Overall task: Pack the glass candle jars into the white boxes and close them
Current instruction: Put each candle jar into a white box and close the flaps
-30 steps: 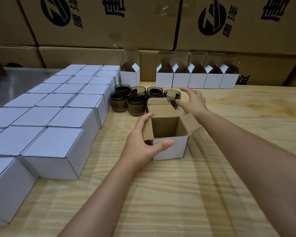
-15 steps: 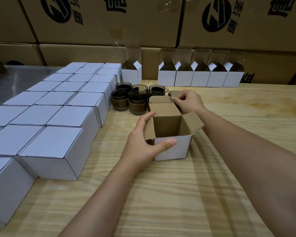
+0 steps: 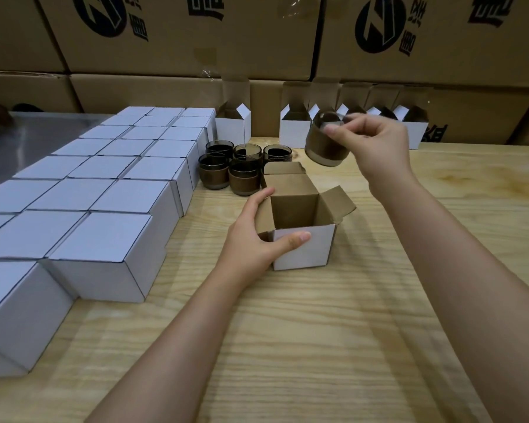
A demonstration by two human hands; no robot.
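An open white box (image 3: 304,250) with brown inside stands on the wooden table (image 3: 287,331), flaps up and nothing in it. My left hand (image 3: 254,242) grips its near left corner, thumb on the front wall. My right hand (image 3: 376,148) pinches the rim of a smoky glass candle jar (image 3: 326,145) and holds it tilted in the air, above and behind the box. Several more glass jars (image 3: 242,169) stand grouped just behind the box.
Several closed white boxes (image 3: 104,233) lie in rows on the left. A row of open white boxes (image 3: 293,129) stands at the back against large brown cartons (image 3: 177,35). A grey metal surface (image 3: 19,145) lies at the far left.
My right hand has lifted one jar off the table from behind the box and raised it up and to the right. My left hand keeps its hold on the box.
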